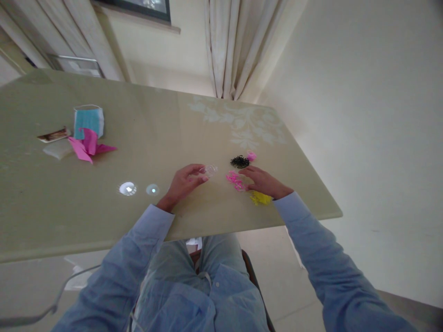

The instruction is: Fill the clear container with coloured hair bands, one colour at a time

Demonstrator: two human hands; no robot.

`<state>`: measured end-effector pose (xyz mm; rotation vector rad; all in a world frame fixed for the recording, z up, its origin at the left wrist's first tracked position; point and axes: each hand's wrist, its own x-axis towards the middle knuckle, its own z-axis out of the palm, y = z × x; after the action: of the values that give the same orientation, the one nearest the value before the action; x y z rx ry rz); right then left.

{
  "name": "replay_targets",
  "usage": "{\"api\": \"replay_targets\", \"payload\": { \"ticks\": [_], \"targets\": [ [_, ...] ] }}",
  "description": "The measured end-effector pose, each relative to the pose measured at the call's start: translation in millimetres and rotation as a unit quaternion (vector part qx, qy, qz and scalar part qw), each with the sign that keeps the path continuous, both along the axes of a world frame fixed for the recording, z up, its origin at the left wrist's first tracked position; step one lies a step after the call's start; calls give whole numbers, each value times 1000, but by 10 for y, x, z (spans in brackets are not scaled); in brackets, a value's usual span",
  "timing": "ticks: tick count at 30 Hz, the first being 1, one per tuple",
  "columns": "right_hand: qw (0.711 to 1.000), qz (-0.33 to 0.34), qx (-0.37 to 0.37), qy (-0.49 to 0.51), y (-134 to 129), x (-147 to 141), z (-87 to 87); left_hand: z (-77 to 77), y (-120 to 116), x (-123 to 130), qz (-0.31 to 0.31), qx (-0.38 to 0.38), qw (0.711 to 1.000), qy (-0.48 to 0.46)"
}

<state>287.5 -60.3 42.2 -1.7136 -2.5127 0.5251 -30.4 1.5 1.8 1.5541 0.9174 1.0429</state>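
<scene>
One broad bench point(166, 133) before us; on it our left hand point(185, 184), curved, thumb and fingers parted, and our right hand point(265, 181), loosely spread. Pink pile point(235, 180) by the right fingertips, then yellow pile point(261, 198), black pile point(239, 161), clear pile point(210, 170) at the left fingertips. We judge the step as tending separate colours; next calls for light fingertips.
</scene>
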Motion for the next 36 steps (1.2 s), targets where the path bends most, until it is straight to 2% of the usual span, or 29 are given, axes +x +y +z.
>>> {"api": "replay_targets", "payload": {
  "ticks": [7, 12, 16, 20, 28, 36],
  "targets": [
    [1000, -23, 3, 18, 67, -19, -24, -10, 2, 3, -4, -5, 1000, 6],
    [998, -60, 9, 32, -46, -41, 23, 26, -15, 3, -9, -3, 1000, 9],
    [999, -49, 4, 1, -153, -222, 60, 28, -20, 3, -12, -2, 1000, 11],
    [998, -57, -11, -37, -150, -372, 61, -8, -7, 1, -7, -3, 1000, 9],
    [994, -83, -15, -71, -91, -367, 28, 10, -11, 8, -12, -5, 1000, 6],
    [989, -86, 3, -120, -11, -489, 9, 5, -17, 14, -10, 1, 1000, -2]
  ]
}}
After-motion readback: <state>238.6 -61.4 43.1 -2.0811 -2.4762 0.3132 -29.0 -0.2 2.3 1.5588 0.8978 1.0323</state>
